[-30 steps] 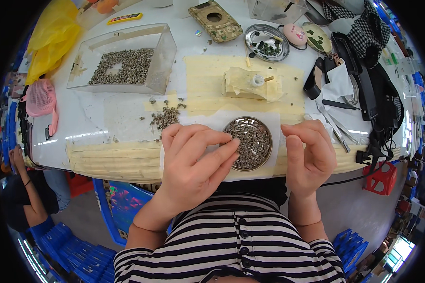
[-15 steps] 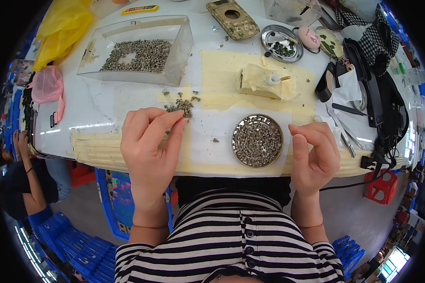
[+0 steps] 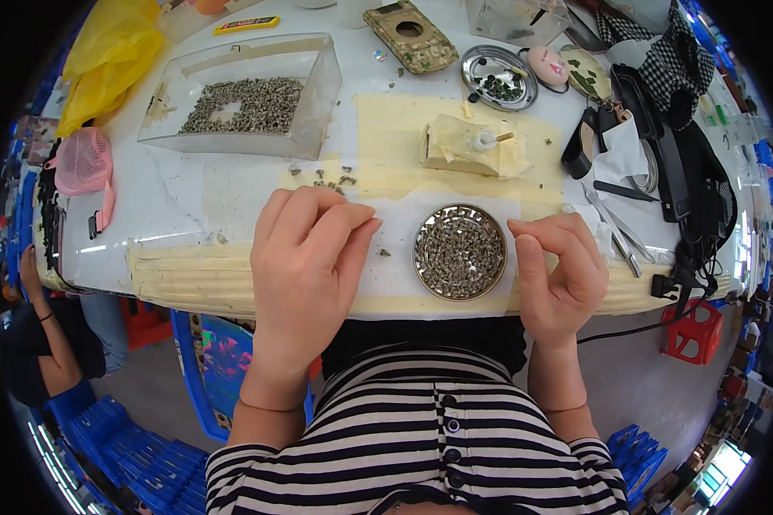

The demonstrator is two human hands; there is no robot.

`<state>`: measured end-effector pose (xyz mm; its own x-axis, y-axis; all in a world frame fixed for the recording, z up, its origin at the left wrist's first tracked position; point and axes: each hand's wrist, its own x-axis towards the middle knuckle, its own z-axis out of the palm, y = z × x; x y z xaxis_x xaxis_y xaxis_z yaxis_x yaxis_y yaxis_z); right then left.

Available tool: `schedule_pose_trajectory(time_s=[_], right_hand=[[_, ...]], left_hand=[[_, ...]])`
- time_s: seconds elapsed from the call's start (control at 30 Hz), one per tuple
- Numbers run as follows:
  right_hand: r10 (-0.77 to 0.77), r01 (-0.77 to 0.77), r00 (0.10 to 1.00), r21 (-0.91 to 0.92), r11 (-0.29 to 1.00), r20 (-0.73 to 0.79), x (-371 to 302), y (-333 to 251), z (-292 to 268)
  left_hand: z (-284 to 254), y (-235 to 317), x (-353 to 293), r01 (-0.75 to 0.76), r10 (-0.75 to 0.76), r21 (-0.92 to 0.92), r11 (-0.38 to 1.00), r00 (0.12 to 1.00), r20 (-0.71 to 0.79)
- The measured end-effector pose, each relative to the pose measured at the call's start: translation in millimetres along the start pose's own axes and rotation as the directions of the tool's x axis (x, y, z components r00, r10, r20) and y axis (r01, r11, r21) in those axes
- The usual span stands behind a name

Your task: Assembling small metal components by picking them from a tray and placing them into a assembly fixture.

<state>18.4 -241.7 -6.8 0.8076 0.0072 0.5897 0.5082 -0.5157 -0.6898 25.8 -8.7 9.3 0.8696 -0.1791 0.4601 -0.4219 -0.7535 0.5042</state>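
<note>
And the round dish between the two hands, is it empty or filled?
The dish is not empty: small grey pieces cover most of its bottom. How deep they lie, I cannot tell.

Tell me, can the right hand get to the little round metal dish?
Probably yes: the right hand is close beside the round metal dish, and nothing seems to stand between its fingertips and the rim.
</note>
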Motion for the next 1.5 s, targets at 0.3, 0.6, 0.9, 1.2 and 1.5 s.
schedule_pose_trajectory(time_s=[0.3,0.6,0.9,1.2,1.5], right_hand=[[-0.006,0.006,1.000,0.005,1.000,0.006,-1,1,1],[-0.066,0.053,0.990,0.106,0.993,0.127,4,-28,13],[0.136,-0.226,0.950,0.319,0.920,0.281,11,-37,25],[0.175,-0.346,0.912,0.468,0.813,0.372,11,-35,26],[0.136,-0.301,0.919,0.436,0.848,0.370,13,-34,24]], left_hand=[[-2,-2,-15,-0.043,0.054,-0.087,0.995,0.990,0.132],[1,8,-6,-0.053,0.039,-0.292,0.955,0.998,-0.056],[9,11,-7,-0.132,0.060,-0.410,0.903,0.981,-0.185],[8,9,-9,-0.141,0.070,-0.486,0.863,0.985,-0.160],[9,5,-10,-0.054,0.030,-0.636,0.770,0.998,-0.048]])
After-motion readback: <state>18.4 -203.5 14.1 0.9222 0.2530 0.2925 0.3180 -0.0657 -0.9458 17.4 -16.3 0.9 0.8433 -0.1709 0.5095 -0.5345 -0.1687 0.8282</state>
